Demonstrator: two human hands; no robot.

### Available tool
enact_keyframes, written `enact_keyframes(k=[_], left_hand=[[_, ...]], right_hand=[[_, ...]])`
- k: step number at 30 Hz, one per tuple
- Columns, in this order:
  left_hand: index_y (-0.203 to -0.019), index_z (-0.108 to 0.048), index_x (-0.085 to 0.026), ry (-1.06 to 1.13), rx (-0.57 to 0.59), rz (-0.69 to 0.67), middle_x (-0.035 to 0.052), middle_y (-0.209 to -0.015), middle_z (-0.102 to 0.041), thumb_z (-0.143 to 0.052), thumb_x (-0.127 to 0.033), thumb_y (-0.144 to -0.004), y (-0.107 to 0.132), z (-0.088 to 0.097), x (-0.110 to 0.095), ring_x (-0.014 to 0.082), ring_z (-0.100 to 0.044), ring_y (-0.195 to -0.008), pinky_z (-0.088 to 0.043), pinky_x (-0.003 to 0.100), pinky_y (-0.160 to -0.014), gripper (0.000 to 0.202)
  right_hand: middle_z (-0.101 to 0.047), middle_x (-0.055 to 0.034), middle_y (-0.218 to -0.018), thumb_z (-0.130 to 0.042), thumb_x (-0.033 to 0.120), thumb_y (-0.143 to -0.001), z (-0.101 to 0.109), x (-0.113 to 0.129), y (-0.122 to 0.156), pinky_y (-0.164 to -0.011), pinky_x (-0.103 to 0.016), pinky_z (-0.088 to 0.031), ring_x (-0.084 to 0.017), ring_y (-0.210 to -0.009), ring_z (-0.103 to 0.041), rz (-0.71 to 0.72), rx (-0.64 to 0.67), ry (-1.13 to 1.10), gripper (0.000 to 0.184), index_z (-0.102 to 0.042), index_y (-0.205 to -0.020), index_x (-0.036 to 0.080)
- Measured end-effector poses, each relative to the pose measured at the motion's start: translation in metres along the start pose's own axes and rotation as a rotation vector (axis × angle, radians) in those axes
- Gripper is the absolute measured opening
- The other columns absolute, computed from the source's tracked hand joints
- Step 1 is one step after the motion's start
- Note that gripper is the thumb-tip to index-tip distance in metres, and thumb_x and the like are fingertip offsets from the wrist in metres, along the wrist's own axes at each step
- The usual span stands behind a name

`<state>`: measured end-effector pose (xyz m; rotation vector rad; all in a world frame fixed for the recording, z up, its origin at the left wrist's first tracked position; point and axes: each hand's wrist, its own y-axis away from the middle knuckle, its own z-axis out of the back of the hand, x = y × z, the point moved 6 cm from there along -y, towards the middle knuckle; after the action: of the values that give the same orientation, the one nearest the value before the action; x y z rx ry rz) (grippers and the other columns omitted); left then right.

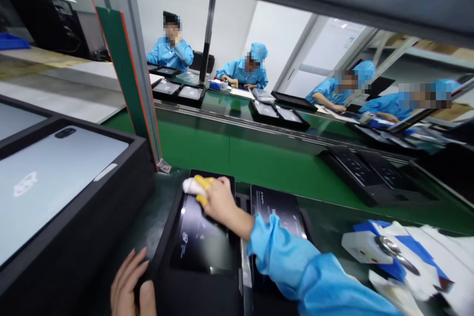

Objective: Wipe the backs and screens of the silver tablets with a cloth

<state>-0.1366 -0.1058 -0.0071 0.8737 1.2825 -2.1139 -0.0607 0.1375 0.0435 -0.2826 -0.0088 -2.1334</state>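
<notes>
My right hand [220, 201], in a blue sleeve, presses a white cloth [192, 186] onto a glossy black box lid [202, 234]. Yellow finger cots [203, 183] cover at least two of its fingers. The lid has small pale printing and lies tilted toward me. My left hand [131, 284], bare, sits low in the view with its fingers against the lid box's near left edge. Its palm and wrist are cut off by the frame's bottom edge.
A black tray [89, 197] holding a pale panel stands at my left. A second black box [277, 207] lies to the right, beside a white-and-blue object with a metal part [381, 252]. Beyond a green conveyor [229, 153], several workers in blue gowns sit among black boxes.
</notes>
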Motion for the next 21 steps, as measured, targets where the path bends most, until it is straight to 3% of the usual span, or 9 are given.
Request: enact_keyframes(k=[1, 3, 7, 10, 13, 16, 18, 19, 21], left_hand=[[-0.114, -0.060, -0.020, 0.021, -0.013, 0.064, 0.0103, -0.122, -0.064, -0.049, -0.025, -0.092, 0.000, 0.002, -0.004, 0.0228, -0.051, -0.131, -0.037, 0.039, -0.111, 0.025], [-0.114, -0.059, -0.021, 0.059, -0.024, 0.109, 0.0091, -0.123, -0.064, -0.046, -0.024, -0.094, 0.001, 0.004, -0.009, 0.0214, -0.052, -0.130, -0.040, 0.038, -0.110, 0.024], [-0.116, -0.058, -0.021, 0.086, -0.005, 0.060, 0.0084, -0.124, -0.063, -0.043, -0.022, -0.095, 0.003, 0.006, -0.003, 0.0194, -0.052, -0.129, -0.041, 0.033, -0.108, 0.026], [-0.116, -0.058, -0.021, 0.074, 0.017, 0.068, 0.0087, -0.125, -0.062, -0.042, -0.023, -0.095, 0.003, 0.007, 0.003, 0.0183, -0.051, -0.130, -0.040, 0.031, -0.109, 0.026], [-0.116, -0.057, -0.020, 0.066, 0.041, 0.092, 0.0097, -0.126, -0.062, -0.042, -0.025, -0.096, 0.001, 0.007, 0.001, 0.0174, -0.052, -0.129, -0.039, 0.030, -0.110, 0.026], [-0.115, -0.058, -0.020, 0.041, 0.071, 0.132, 0.0104, -0.126, -0.063, -0.044, -0.029, -0.096, -0.001, 0.005, -0.001, 0.0195, -0.052, -0.129, -0.038, 0.034, -0.112, 0.025], [-0.113, -0.059, -0.021, 0.008, 0.102, 0.139, 0.0099, -0.125, -0.064, -0.046, -0.032, -0.095, -0.002, 0.003, -0.001, 0.0213, -0.053, -0.128, -0.038, 0.039, -0.112, 0.025], [-0.113, -0.059, -0.022, -0.006, 0.119, 0.133, 0.0100, -0.124, -0.064, -0.046, -0.033, -0.094, -0.003, 0.003, -0.001, 0.0223, -0.054, -0.127, -0.038, 0.041, -0.112, 0.025], [-0.115, -0.059, -0.022, -0.026, 0.137, 0.113, 0.0104, -0.125, -0.064, -0.046, -0.034, -0.094, -0.004, 0.002, 0.001, 0.0238, -0.055, -0.126, -0.038, 0.044, -0.111, 0.027]], right_hand=[[-0.068, -0.0159, -0.114, -0.058, 0.027, -0.088, 0.004, -0.003, -0.007, -0.098, -0.047, -0.031, -0.028, -0.107, -0.058, -0.040, -0.024, 0.025, 0.043, -0.060, -0.130, 0.016], [-0.068, -0.0167, -0.110, -0.058, 0.024, -0.086, -0.002, 0.011, 0.004, -0.098, -0.048, -0.032, -0.029, -0.103, -0.059, 0.030, -0.025, 0.061, 0.047, -0.059, -0.132, 0.014], [-0.070, -0.0132, -0.112, -0.060, 0.029, -0.082, -0.036, 0.070, 0.092, -0.102, -0.052, -0.029, -0.028, -0.093, -0.060, 0.398, -0.033, 0.010, 0.061, -0.050, -0.142, 0.021], [-0.068, -0.0098, -0.120, -0.056, 0.031, -0.087, -0.045, 0.084, 0.135, -0.106, -0.053, -0.025, -0.025, -0.094, -0.061, 0.537, -0.060, -0.104, 0.056, -0.048, -0.142, 0.026], [-0.069, -0.0072, -0.119, -0.057, 0.032, -0.088, -0.031, 0.051, 0.114, -0.107, -0.053, -0.022, -0.025, -0.099, -0.061, 0.451, -0.016, -0.148, 0.048, -0.054, -0.135, 0.028], [-0.068, -0.0123, -0.120, -0.060, 0.029, -0.088, -0.001, -0.019, 0.060, -0.103, -0.050, -0.026, -0.029, -0.111, -0.058, 0.085, -0.050, -0.085, 0.049, -0.056, -0.136, 0.022], [-0.066, -0.0148, -0.123, -0.061, 0.026, -0.088, 0.015, -0.053, 0.043, -0.102, -0.047, -0.028, -0.029, -0.115, -0.056, -0.117, -0.120, -0.059, 0.053, -0.053, -0.140, 0.018], [-0.066, -0.0153, -0.125, -0.061, 0.026, -0.088, 0.018, -0.059, 0.044, -0.102, -0.047, -0.029, -0.029, -0.116, -0.056, -0.153, -0.143, -0.054, 0.054, -0.053, -0.141, 0.018], [-0.066, -0.0148, -0.125, -0.061, 0.026, -0.087, 0.012, -0.047, 0.063, -0.101, -0.049, -0.029, -0.030, -0.113, -0.057, -0.077, -0.155, -0.061, 0.053, -0.054, -0.139, 0.020]])
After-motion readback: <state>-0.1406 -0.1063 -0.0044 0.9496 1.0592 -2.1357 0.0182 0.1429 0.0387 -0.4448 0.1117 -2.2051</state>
